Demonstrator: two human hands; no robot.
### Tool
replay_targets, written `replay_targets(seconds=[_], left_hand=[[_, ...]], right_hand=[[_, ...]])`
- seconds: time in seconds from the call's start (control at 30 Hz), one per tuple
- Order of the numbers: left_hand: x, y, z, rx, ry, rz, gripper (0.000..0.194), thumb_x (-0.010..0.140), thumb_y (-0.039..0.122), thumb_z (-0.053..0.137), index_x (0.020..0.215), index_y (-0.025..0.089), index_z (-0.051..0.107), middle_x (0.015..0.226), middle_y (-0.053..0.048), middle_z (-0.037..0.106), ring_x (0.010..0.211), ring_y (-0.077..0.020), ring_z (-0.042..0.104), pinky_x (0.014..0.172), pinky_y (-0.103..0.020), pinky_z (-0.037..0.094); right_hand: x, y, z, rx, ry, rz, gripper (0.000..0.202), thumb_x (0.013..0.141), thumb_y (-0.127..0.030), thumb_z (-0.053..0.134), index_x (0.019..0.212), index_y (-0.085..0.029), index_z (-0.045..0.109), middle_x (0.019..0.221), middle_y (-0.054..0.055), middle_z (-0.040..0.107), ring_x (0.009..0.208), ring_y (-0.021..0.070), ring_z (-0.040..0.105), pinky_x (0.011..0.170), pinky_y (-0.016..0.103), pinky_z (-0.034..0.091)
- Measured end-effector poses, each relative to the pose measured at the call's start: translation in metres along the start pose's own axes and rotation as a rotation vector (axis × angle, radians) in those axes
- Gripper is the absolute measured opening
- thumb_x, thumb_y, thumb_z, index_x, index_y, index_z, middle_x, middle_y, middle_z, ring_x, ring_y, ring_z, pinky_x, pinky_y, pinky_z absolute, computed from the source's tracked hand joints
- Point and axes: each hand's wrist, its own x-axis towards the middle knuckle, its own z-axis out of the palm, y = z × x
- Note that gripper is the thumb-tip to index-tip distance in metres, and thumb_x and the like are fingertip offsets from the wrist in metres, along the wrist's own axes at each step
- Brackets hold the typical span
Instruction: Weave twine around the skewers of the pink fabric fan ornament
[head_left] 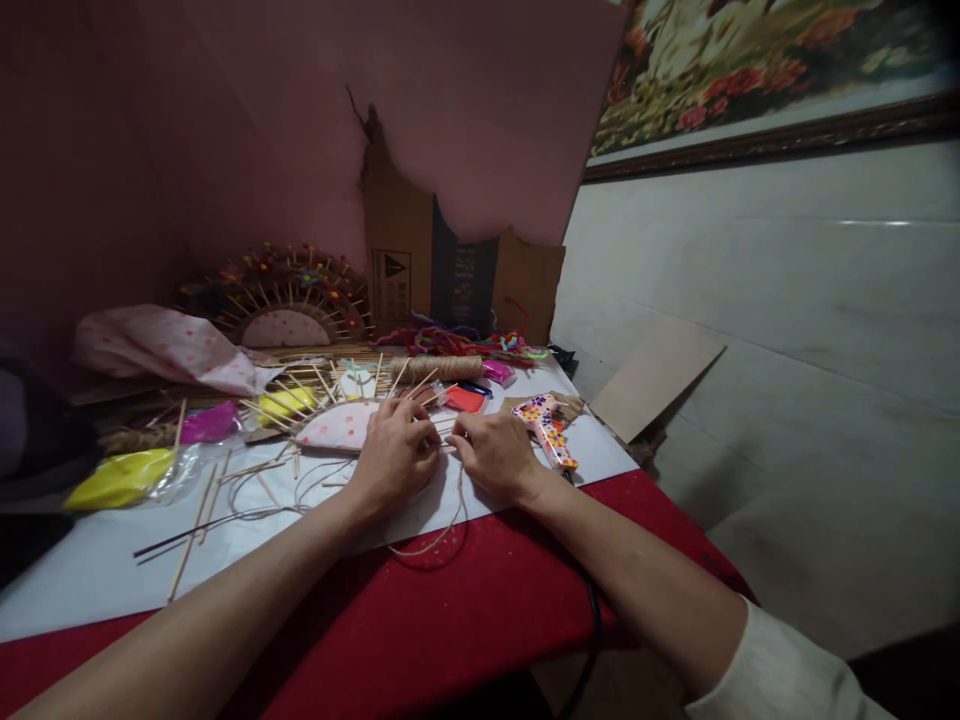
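Red cloth (pixel 465 620) borders a white sheet (pixel 604 445). The curled left hand (pixel 397 450) hides the spotted half-disc's (pixel 334 428) right end; the curled right hand (pixel 495 455) nears the glue gun (pixel 551 430). Their grip cannot be told. Print on the cardboard (pixel 401 225) is illegible.

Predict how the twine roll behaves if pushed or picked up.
The twine roll would probably roll when nudged, being cylindrical and lying on its side. The orange-red packet in front might stop it. Fibrous-looking windings suggest decent grip.

Pink-dotted half-disc (pixel 335 428); sticks (pixel 328 385) fanning outward
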Motion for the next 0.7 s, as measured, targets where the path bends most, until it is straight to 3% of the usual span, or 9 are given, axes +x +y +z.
replay_targets(seconds=[0.43, 0.7], left_hand=[[-0.0003, -0.0093, 0.0028, -0.138, 0.013, -0.011, 0.010, 0.074, 0.017, 0.061, 0.067, 0.021, 0.067, 0.085, -0.005, 0.063, 0.089, -0.0232, 0.049, 0.079, -0.042, 0.040], [-0.0011, -0.0053, 0.0019, -0.037, -0.007, 0.037, 0.011, 0.077, 0.021, 0.058, 0.072, 0.021, 0.067, 0.092, -0.007, 0.063, 0.093, -0.0244, 0.048, 0.081, -0.043, 0.040]], right_hand=[[0.0022, 0.0037, 0.0027, 0.020, 0.007, -0.014, 0.018, 0.083, -0.030, 0.052, 0.082, -0.018, 0.065, 0.074, 0.006, 0.069, 0.065, 0.0167, 0.059, 0.056, 0.028, 0.028], [0.0020, 0.0035, 0.0029, 0.038, 0.012, -0.003, 0.021, 0.084, -0.029, 0.048, 0.081, -0.018, 0.065, 0.073, 0.006, 0.068, 0.065, 0.0165, 0.059, 0.056, 0.028, 0.028]])
